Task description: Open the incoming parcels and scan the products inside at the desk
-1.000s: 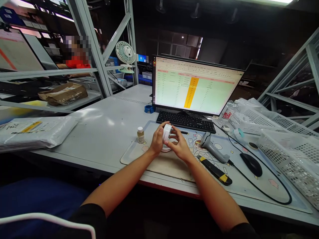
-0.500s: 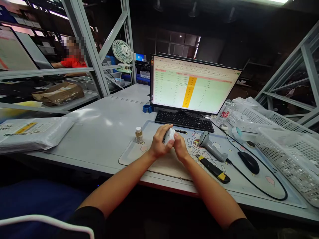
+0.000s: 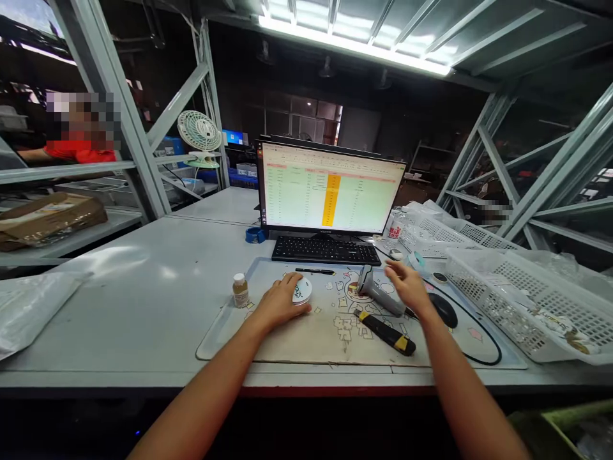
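Observation:
My left hand point(image 3: 280, 301) is curled around a round white container point(image 3: 302, 291) with dark writing on its top, which rests on the desk mat point(image 3: 287, 338). To the left of that hand stands a small bottle point(image 3: 241, 291) with a white cap and brownish contents. Holding nothing, my right hand point(image 3: 406, 283) hovers with fingers apart, between the grey barcode scanner point(image 3: 380, 297) and the black mouse point(image 3: 443, 310). A black and yellow utility knife point(image 3: 387, 333) lies in front of the scanner, and a black pen point(image 3: 315, 271) lies behind the white container.
Behind the mat stand a keyboard point(image 3: 325, 250) and a monitor point(image 3: 330, 185) showing a spreadsheet. White perforated baskets point(image 3: 522, 319) line the right side. A blue tape roll point(image 3: 255, 235) sits left of the keyboard, and a white package point(image 3: 33, 306) lies at far left. A cable loops around the mouse.
Both hands held the white container together; now my right hand has let go and moved right. The left hand has lowered the container onto the mat. The camera view has tilted up and shifted.

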The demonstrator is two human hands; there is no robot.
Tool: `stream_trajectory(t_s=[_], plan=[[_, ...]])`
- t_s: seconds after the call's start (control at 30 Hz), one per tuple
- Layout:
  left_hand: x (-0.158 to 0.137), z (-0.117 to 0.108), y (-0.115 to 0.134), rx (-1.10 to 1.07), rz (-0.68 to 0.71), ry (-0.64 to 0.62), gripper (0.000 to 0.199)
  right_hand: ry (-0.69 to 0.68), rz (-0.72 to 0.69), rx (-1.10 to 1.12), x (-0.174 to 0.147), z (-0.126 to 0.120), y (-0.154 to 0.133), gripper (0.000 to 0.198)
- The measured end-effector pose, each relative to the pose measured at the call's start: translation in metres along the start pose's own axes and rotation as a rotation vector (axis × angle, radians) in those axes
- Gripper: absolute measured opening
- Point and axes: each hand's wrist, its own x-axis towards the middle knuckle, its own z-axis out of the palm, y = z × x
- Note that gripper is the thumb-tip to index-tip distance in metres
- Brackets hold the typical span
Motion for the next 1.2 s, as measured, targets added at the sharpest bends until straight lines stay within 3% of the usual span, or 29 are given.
stream_trajectory(t_s=[0.1, 0.17, 0.23, 0.33, 0.53, 0.77, 1.0, 1.1, 1.2], plan=[[0.0, 0.001, -0.002, -0.004, -0.028, -0.008, 0.09, 0.175, 0.022, -0.351, -0.019, -0.069, 0.077, 0.057], [0.0, 0.002, -0.003, -0.004, -0.046, -0.013, 0.094, 0.198, -0.046, -0.497, -0.035, -0.1, 0.124, 0.055], [0.0, 0.001, -0.004, -0.009, -0.052, -0.013, 0.093, 0.184, -0.065, -0.581, -0.049, -0.116, 0.158, 0.058], [0.001, 0.002, -0.004, -0.036, -0.062, 0.022, 0.088, 0.162, 0.001, -0.628, -0.064, -0.117, 0.185, 0.065], [0.002, 0.004, -0.004, -0.081, -0.039, -0.008, 0.09, 0.163, 0.003, -0.635, -0.069, -0.108, 0.192, 0.061], [0.003, 0.006, -0.008, -0.004, -0.061, 0.002, 0.089, 0.067, -0.016, -0.662, -0.067, -0.104, 0.2, 0.063], [0.008, 0.008, -0.012, 0.048, -0.179, 0.038, 0.087, 0.082, -0.018, -0.672, -0.067, -0.102, 0.205, 0.059], [0.009, 0.009, -0.007, 0.113, -0.204, 0.094, 0.089, 0.114, -0.003, -0.673, -0.067, -0.102, 0.209, 0.058], [0.012, 0.013, 0.004, 0.246, -0.076, 0.215, 0.088, 0.126, 0.004, -0.659, -0.067, -0.101, 0.214, 0.059]])
